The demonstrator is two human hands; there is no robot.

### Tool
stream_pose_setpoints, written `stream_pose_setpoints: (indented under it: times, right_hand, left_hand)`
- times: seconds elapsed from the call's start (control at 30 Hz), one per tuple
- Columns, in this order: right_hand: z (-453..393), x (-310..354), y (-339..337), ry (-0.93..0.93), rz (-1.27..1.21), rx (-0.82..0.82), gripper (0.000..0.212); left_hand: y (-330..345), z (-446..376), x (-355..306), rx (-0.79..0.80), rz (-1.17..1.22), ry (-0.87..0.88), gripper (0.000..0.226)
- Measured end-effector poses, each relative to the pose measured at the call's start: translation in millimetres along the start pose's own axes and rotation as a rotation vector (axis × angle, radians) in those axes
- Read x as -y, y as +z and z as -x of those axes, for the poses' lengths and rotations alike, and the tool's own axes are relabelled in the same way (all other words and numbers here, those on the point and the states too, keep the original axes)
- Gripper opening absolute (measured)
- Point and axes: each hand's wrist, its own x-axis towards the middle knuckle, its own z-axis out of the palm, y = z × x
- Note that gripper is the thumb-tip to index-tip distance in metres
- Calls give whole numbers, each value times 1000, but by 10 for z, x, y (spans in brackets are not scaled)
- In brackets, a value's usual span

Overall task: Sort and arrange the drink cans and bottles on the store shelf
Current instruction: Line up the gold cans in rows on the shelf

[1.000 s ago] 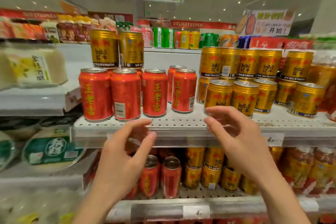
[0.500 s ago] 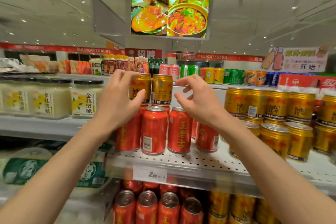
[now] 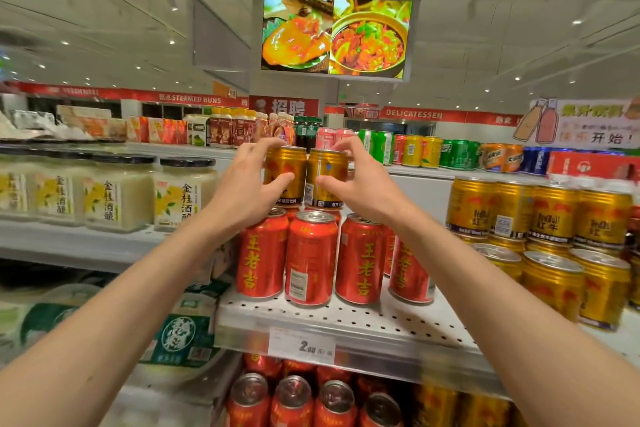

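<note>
Head view: two gold cans stand side by side on top of the red cans, on the perforated white shelf (image 3: 363, 319). The left hand (image 3: 244, 191) has its grip clamped on the left gold can (image 3: 285, 170), thumb across the front and fingers over the top rim. The right hand (image 3: 363, 184) holds the right gold can (image 3: 327, 172) the same way, thumb on the front, fingers curled over the rim. Both gold cans are ribbed, with a dark band and small white Chinese writing at the foot; the right one shows a barcode strip on its side.

The red cans (image 3: 311, 260) beneath carry yellow vertical characters 王老吉, and one is turned to show its barcode panel. To the right, more gold cans (image 3: 550, 218) are stacked in two tiers and read "RedBull 红牛". A price tag (image 3: 301, 345) on the shelf edge reads "2.00". Jars (image 3: 180, 198) on the left are labelled 金桂酒酿. Red banners behind read "STEAMED BUNS" and "DELICATESSEN", and a red sign (image 3: 284, 107) reads 招聘. A screen (image 3: 334, 36) overhead shows food dishes.
</note>
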Motion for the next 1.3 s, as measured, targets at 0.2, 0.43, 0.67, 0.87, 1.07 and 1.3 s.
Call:
stream_pose_setpoints:
  times: [0.2, 0.43, 0.67, 0.87, 1.07, 1.3]
  right_hand:
    - [-21, -10, 38, 29, -39, -21, 49]
    - [15, 30, -42, 59, -140, -111, 47]
    - [130, 70, -376, 95, -244, -168, 47]
    - [423, 121, -637, 87, -259, -196, 48]
    - [828, 44, -891, 129, -281, -251, 47]
    - [1406, -228, -1304, 191, -183, -244, 47]
  left_hand:
    - [4, -6, 21, 2, -17, 3, 54]
    - [-28, 14, -13, -15, -52, 21, 55]
    - [-64, 31, -56, -9, -38, 3, 60]
    - [-128, 99, -138, -87, -18, 51, 57]
    - [-66, 343, -310, -204, -12, 166, 38]
    - [475, 595, -791, 0, -101, 408, 33]
